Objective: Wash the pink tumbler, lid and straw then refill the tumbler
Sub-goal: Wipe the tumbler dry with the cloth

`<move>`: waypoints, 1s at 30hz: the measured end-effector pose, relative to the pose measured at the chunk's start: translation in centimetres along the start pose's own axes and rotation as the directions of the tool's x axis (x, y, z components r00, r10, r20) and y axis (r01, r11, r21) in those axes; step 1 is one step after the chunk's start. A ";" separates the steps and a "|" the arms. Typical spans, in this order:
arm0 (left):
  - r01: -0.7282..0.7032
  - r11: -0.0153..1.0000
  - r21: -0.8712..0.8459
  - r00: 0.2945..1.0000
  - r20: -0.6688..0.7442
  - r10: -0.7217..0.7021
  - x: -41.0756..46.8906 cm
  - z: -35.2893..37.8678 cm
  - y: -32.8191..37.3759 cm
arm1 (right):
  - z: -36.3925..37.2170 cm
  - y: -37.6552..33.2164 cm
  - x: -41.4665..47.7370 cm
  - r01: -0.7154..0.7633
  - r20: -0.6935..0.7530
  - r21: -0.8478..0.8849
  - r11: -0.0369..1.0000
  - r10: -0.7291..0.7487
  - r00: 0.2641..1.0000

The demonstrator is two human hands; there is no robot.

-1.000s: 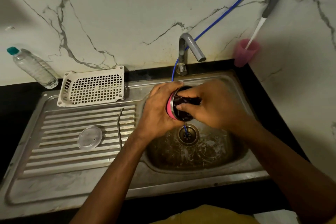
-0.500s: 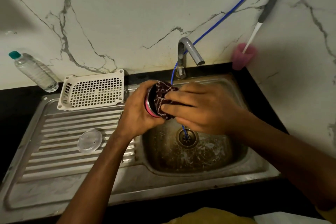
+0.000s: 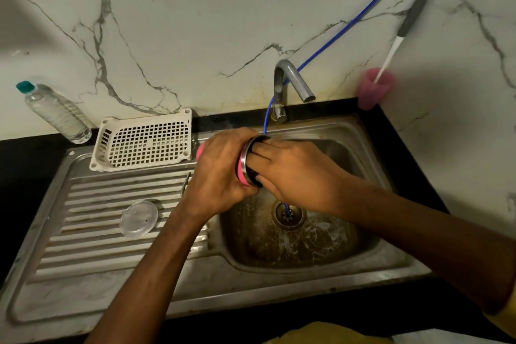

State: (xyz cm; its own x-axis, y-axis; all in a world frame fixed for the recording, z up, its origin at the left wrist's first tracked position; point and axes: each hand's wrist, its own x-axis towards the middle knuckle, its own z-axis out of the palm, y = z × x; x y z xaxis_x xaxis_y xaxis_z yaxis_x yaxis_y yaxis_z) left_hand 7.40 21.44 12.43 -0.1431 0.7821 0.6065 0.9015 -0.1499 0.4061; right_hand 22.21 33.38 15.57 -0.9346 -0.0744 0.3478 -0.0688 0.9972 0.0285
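Fingers (image 3: 265,151) of the right hand (image 3: 296,173), pressed together with their tips hidden, push over the stainless steel sink basin (image 3: 349,246) into the pink, steel-rimmed tumbler (image 3: 243,165); too hard a shove could, I judge, twist its likely slippery wall out of the left hand (image 3: 220,173) and drop it into the basin. It lies sideways, its mouth around the right fingers and its body wrapped by the curled left fingers. Its clear round plastic lid (image 3: 138,218) and thin metal straw (image 3: 186,181) lie on the draining board (image 3: 83,260), the straw just beside the left hand.
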 end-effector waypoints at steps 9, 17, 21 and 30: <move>-0.029 0.999 0.031 0.999 0.016 0.029 -0.7 1.8 -0.1 | -0.4 -1.9 0.8 -0.586 0.249 0.318 0.745 0.531 0.810; 0.002 0.997 0.075 0.997 -0.079 0.003 -1.3 2.2 -1.3 | -0.5 -3.0 0.0 -0.141 0.745 0.604 -0.784 0.493 0.449; 0.167 0.986 -0.012 0.979 -0.118 -0.167 -1.3 1.4 -3.0 | -1.1 -4.2 0.0 0.161 0.727 0.552 -0.818 0.567 0.387; 0.383 0.847 -0.368 0.892 -0.090 -0.443 -3.2 0.7 -2.9 | -1.4 -1.1 -1.5 -0.192 -0.037 0.964 0.182 0.811 0.584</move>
State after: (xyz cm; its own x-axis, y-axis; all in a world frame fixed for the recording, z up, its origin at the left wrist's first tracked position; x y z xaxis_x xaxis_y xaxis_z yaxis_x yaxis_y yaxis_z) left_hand 5.56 19.82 8.87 -0.5637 0.7096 0.4227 0.5582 -0.0500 0.8282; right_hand 24.21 32.37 16.27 -0.5887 0.7651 0.2609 -0.1701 0.1984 -0.9653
